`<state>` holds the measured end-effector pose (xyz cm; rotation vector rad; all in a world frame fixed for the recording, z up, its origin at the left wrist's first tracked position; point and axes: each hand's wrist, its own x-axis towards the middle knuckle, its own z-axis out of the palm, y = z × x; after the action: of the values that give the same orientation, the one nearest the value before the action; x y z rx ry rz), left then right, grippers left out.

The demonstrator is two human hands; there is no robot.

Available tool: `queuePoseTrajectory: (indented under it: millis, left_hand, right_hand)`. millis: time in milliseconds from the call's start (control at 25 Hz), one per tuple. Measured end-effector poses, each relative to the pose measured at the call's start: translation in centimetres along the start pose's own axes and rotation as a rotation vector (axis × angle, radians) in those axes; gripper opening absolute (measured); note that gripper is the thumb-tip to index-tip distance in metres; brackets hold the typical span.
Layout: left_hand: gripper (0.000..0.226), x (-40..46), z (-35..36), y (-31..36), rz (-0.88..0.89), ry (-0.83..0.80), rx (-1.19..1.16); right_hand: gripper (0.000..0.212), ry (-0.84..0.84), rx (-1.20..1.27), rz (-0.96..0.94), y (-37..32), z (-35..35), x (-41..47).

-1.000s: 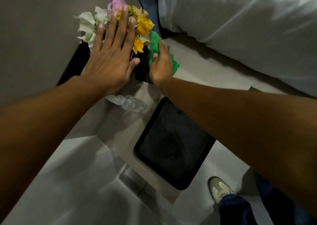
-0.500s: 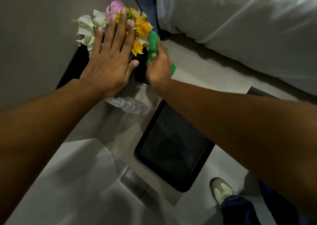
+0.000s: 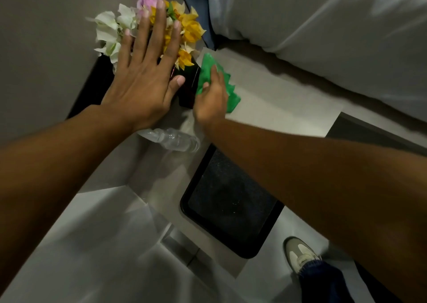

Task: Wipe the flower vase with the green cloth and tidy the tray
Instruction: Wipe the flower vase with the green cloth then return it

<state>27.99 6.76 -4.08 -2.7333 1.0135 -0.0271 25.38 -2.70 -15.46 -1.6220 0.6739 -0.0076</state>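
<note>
A dark flower vase (image 3: 188, 87) stands at the back of the light tabletop, filled with white, pink and yellow flowers (image 3: 189, 31). My left hand (image 3: 143, 80) lies flat with spread fingers over the flowers and the vase's left side, hiding most of the vase. My right hand (image 3: 211, 102) presses the green cloth (image 3: 227, 90) against the vase's right side. The black tray (image 3: 231, 208) lies nearer me on the table, partly under my right forearm, with nothing standing on its visible part.
A clear plastic bottle (image 3: 175, 138) lies on its side between the vase and the tray. White bedding (image 3: 323, 32) fills the upper right. A grey wall (image 3: 41, 48) is at the left. My shoe (image 3: 298, 254) shows on the floor below the table edge.
My right hand with the green cloth has slid a little down and outward along the vase's right side. My left hand stays flat on the flowers.
</note>
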Motion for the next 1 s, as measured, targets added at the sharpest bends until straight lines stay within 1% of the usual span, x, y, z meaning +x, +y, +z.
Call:
queuePoseTrajectory:
  millis: [80,160,240,400,480,640,720,800,880,1000]
  left_hand:
    - [0.073,-0.1,0.2,-0.2,-0.006,0.005,-0.001]
    - [0.073,0.0,0.2,-0.2,0.002,0.003,-0.005]
    - [0.072,0.1,0.1,-0.2,0.004,0.002,-0.008]
    - [0.072,-0.1,-0.1,-0.2,0.010,-0.001,-0.005]
    - [0.073,0.0,-0.1,-0.2,0.031,-0.003,0.003]
    - [0.075,0.1,-0.3,-0.3,0.047,-0.022,0.012]
    - [0.076,0.0,-0.2,-0.2,0.029,-0.016,0.013]
    - [0.076,0.0,-0.3,-0.1,0.030,-0.016,0.011]
    - [0.076,0.0,-0.2,-0.1,0.026,-0.009,0.024]
    - [0.077,0.1,0.0,-0.1,0.016,-0.006,0.044]
  right_hand:
    - [0.054,-0.001,-0.052,0.056,-0.4,-0.5,2.3]
    - [0.054,-0.027,-0.109,0.040,-0.2,-1.0,2.8]
    - [0.057,-0.061,-0.112,-0.010,0.4,-1.1,1.5]
    - [0.052,-0.089,-0.051,-0.027,1.9,-0.5,-4.3]
    - [0.051,-0.093,-0.012,-0.016,1.8,-0.4,-4.8]
    - [0.053,-0.060,-0.030,0.167,-1.4,-1.0,-0.7]
    - [0.051,-0.050,-0.023,0.216,-2.7,-1.9,1.7]
    - [0.052,-0.057,-0.081,0.180,-3.3,-2.3,2.2]
    - [0.056,-0.075,-0.129,0.116,-3.4,-1.9,0.3]
    - [0.056,-0.114,-0.083,0.005,-2.7,-1.1,-3.9]
